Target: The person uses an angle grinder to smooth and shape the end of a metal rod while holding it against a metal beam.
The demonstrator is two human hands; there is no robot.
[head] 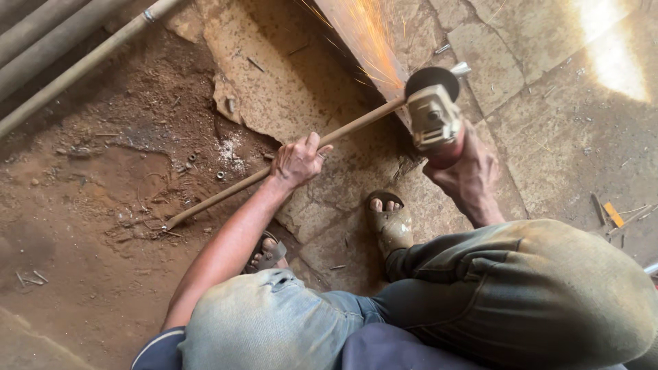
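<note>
My left hand [297,161] grips a long thin metal rod [226,192] that slants from the dirt at lower left up to the right. My right hand [468,171] holds an angle grinder [434,113]; its dark disc [430,79] meets the rod's upper end. Orange sparks [367,38] fly up and away from the disc. I am crouched, with my knees low in the frame and my sandalled feet [389,223] under the rod.
Several long metal pipes [62,51] lie along the top left. Cracked stone slabs [528,62] cover the right side, loose reddish dirt [89,205] the left. Small metal scraps and an orange-tipped tool [613,216] lie at the right edge.
</note>
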